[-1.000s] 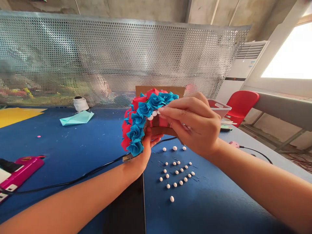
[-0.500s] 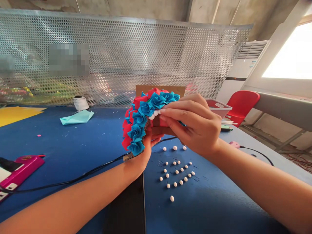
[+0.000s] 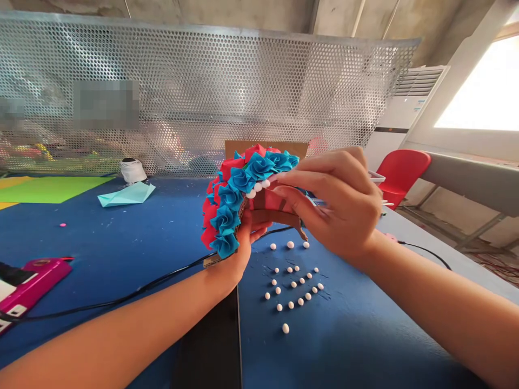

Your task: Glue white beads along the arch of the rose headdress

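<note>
A curved cardboard piece covered with red and blue paper flowers [image 3: 231,200] is held up over the blue table [image 3: 121,243]. My left hand [image 3: 243,243] grips its lower edge from beneath, fingers wrapped round the cardboard. My right hand [image 3: 336,202] is closed in a pinch with its fingertips at a short row of white beads [image 3: 258,187] on the piece's inner rim. Whether a bead sits in the pinch is hidden. Several loose white beads [image 3: 294,286] lie on the table below.
A pink tool [image 3: 28,286] with a black cable [image 3: 133,292] lies at the left. Folded mint paper [image 3: 125,195] and a white roll [image 3: 133,170] sit further back, green paper [image 3: 48,189] beside them. A perforated metal screen [image 3: 203,97] backs the table. A red chair [image 3: 403,173] stands at the right.
My right hand has lifted slightly and moved its fingertips along the bead row. The sheet at the far left now shows green where it showed yellow. The flower piece stays about where it was.
</note>
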`<state>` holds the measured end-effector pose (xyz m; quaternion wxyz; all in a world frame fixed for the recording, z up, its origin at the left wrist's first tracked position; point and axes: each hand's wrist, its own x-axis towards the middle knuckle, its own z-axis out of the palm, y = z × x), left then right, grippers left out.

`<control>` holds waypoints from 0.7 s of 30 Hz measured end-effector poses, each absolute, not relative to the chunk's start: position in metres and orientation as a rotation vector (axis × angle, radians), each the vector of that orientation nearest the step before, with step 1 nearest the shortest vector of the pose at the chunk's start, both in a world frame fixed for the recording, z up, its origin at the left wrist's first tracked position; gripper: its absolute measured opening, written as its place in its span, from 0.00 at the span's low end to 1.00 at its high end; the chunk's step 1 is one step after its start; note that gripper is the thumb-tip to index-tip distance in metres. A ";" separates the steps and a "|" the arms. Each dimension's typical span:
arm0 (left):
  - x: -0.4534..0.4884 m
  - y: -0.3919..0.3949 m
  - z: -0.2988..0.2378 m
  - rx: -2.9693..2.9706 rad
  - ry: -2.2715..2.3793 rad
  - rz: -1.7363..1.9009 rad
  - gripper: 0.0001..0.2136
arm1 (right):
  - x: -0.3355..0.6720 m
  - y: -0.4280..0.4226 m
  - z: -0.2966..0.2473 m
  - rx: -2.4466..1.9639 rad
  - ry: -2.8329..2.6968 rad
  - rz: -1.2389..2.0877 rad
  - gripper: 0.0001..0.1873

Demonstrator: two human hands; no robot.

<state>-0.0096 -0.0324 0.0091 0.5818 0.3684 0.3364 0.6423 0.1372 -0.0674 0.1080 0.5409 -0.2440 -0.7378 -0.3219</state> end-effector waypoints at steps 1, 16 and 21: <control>-0.009 -0.033 0.010 0.927 0.791 1.528 0.16 | 0.140 -0.071 0.108 -0.583 -1.754 -0.759 0.04; -0.008 -0.036 0.019 0.889 0.860 1.590 0.16 | 0.204 -0.073 0.037 -0.898 -2.483 0.008 0.08; -0.009 -0.036 0.021 0.904 0.866 1.595 0.17 | 0.192 -0.069 0.031 -1.057 -2.527 0.265 0.08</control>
